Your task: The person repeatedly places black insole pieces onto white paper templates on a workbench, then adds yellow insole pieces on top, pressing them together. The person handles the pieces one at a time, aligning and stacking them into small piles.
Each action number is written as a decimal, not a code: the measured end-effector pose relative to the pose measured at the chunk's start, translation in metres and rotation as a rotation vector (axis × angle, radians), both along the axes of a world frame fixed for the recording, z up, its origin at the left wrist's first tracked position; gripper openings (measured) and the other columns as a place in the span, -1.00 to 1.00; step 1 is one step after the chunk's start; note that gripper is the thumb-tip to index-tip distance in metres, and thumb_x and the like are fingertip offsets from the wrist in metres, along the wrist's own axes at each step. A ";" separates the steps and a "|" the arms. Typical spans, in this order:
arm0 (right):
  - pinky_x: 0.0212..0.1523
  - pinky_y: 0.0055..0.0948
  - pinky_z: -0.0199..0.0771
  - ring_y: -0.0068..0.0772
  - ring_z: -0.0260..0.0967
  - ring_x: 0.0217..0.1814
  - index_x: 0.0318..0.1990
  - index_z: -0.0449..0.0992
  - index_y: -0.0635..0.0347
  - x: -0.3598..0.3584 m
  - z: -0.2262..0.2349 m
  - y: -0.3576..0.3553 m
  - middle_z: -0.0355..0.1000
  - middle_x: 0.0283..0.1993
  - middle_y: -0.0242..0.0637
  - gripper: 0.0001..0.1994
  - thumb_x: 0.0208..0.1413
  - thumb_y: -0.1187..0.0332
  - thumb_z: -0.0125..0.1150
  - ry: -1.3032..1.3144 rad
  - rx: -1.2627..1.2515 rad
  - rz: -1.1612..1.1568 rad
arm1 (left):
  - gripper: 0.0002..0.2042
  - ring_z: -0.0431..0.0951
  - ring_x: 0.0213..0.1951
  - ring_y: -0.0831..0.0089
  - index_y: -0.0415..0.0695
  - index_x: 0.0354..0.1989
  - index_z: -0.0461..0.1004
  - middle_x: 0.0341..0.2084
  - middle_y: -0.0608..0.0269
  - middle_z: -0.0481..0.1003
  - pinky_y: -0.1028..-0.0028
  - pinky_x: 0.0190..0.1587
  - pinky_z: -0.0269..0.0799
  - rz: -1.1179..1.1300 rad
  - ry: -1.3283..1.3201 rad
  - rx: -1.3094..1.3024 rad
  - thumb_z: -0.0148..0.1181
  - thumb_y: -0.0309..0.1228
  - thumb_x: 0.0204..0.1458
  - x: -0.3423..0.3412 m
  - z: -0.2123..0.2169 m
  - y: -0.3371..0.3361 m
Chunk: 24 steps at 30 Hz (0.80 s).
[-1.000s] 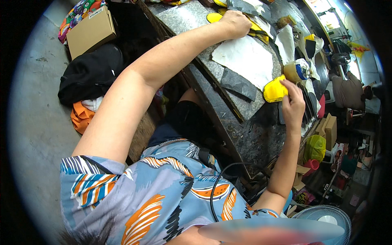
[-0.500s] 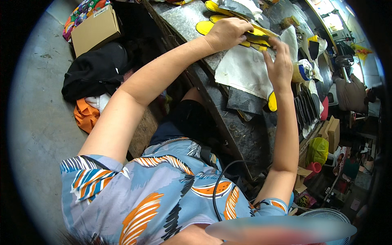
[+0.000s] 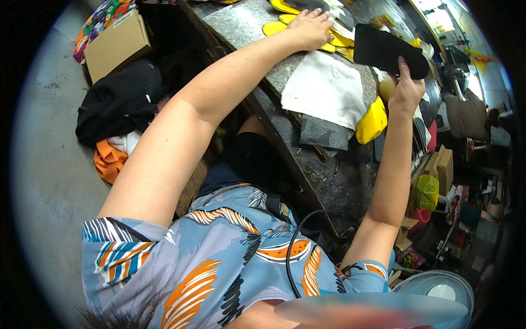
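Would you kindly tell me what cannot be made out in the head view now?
- Head view, yellow rounded pieces: partly hidden by the left hand.
- Head view, right hand: fingertips hidden behind the black flat piece.
- Head view, multicoloured bundle: cut off by the upper edge.

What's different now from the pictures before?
The right hand left the lone yellow piece, reached the yellow pile and now holds a flat black piece, off to the right. The left hand, curled before, is spread over the pile. The white sheet stayed in place.
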State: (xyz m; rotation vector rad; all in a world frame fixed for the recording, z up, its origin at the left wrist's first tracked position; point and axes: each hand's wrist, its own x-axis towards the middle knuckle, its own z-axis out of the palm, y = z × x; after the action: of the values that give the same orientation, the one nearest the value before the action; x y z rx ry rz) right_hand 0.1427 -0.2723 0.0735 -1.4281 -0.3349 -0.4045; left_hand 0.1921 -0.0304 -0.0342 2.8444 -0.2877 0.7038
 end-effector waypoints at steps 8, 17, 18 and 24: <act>-0.21 -0.25 0.69 -0.24 0.58 -0.23 -0.19 0.46 0.33 -0.026 -0.010 -0.056 0.54 -0.22 -0.15 -0.87 0.10 0.56 0.07 0.553 0.123 0.217 | -0.63 0.40 0.17 0.13 -0.06 0.06 0.49 0.09 0.13 0.45 0.14 0.20 0.32 -0.137 -0.180 -0.138 0.15 -0.17 0.14 -0.086 0.054 0.000; -0.15 -0.22 0.64 -0.22 0.57 -0.15 -0.16 0.43 0.30 -0.042 -0.026 -0.060 0.55 -0.16 -0.14 -0.83 0.10 0.54 -0.01 0.593 0.134 0.247 | -0.58 0.28 0.29 0.15 -0.04 0.19 0.37 0.21 0.11 0.35 0.05 0.35 0.11 -0.300 0.135 0.057 0.09 -0.15 0.21 -0.183 0.041 -0.012; -0.11 -0.21 0.62 -0.21 0.57 -0.10 -0.13 0.44 0.30 -0.043 -0.026 -0.059 0.55 -0.12 -0.15 -0.81 0.11 0.54 -0.01 0.621 0.129 0.198 | -0.57 0.26 0.31 0.16 -0.03 0.21 0.35 0.23 0.11 0.33 0.03 0.36 0.09 -0.300 0.120 0.069 0.08 -0.14 0.21 -0.180 0.037 -0.010; -0.20 -0.22 0.66 -0.28 0.58 -0.25 -0.22 0.44 0.22 -0.048 -0.037 -0.061 0.55 -0.23 -0.22 -0.89 0.13 0.53 -0.01 0.603 0.137 0.302 | -0.54 0.27 0.32 0.20 0.06 0.26 0.33 0.29 0.13 0.29 0.04 0.38 0.06 -0.345 0.093 0.146 0.06 -0.07 0.23 -0.156 0.028 0.005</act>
State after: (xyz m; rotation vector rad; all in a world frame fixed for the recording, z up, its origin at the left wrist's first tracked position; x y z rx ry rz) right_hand 0.0948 -0.3334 0.0363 -1.2723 -0.0263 0.2481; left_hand 0.0364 -0.0253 -0.0062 2.8400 -0.8201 0.4969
